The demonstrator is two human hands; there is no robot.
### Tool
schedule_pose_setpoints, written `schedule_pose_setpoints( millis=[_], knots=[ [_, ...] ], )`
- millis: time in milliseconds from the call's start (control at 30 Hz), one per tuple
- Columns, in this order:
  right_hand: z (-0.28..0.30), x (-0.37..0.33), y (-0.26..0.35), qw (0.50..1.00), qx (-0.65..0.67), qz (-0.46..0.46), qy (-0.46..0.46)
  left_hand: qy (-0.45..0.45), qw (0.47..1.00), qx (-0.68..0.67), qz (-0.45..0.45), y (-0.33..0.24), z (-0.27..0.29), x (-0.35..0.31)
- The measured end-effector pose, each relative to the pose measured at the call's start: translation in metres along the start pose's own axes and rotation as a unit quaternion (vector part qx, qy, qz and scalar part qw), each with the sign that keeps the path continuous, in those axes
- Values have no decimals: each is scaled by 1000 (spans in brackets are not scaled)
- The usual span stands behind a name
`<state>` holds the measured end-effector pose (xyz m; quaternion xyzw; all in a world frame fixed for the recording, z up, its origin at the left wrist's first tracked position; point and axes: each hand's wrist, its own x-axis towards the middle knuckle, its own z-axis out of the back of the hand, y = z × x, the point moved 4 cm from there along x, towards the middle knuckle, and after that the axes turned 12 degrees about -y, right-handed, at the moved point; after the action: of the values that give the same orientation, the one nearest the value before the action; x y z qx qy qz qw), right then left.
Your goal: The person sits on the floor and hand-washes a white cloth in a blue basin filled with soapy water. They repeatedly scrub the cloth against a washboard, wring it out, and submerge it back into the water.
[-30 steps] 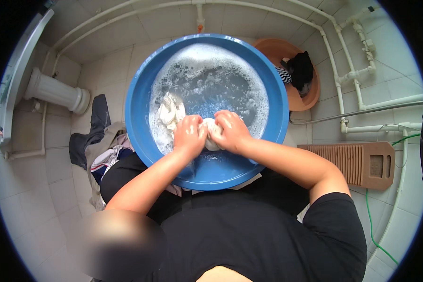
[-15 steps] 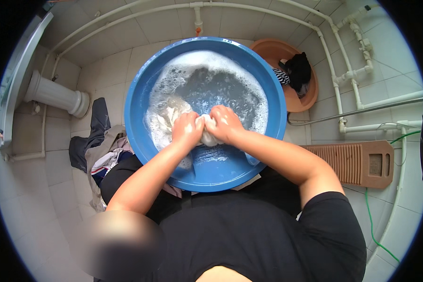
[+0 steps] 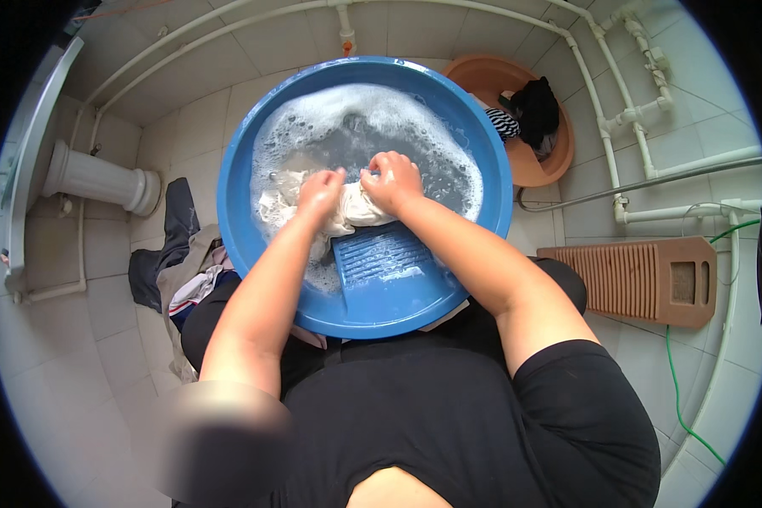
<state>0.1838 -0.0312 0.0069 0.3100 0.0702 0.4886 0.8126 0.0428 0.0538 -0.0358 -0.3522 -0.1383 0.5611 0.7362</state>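
Note:
Both hands are inside a large blue tub (image 3: 233,245) of sudsy water. A wet cream-white cloth (image 3: 360,208) is bunched at the top of the tub's ridged scrubbing slope (image 3: 385,252). My left hand (image 3: 320,193) is curled over the cloth's left part, and my right hand (image 3: 395,180) grips its right end from above. The fingertips are partly hidden behind the hands and fabric. More of the pale fabric trails into the water beyond my left hand. Foam (image 3: 347,100) rings the far side of the water.
An orange basin (image 3: 525,173) holding dark and striped clothes stands at the far right. A brown washboard (image 3: 622,275) lies to the right. Dark and beige clothes (image 3: 178,258) are heaped left of the tub, near a white pedestal (image 3: 102,178). White pipes (image 3: 605,135) run along the walls.
Both hands have moved away from me up the scrubbing slope with the cloth. The hands have drawn slightly apart, and more of the cloth and ridges shows.

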Motion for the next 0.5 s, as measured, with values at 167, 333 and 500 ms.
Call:
schedule_pose_setpoints(
  millis=[167, 333, 500],
  knots=[
    [20, -24, 1, 975, 43, 166, 145, 54, 997, 57, 0, 39, 28, -3],
    [55, 2, -32, 955, 212, -113, 175, 133, 945, 297, -39, 10, 61, -34],
    [73, 30, -87, 898, 400, -183, -1, 104, 983, -130, 76, 18, 79, -25]
  ],
)
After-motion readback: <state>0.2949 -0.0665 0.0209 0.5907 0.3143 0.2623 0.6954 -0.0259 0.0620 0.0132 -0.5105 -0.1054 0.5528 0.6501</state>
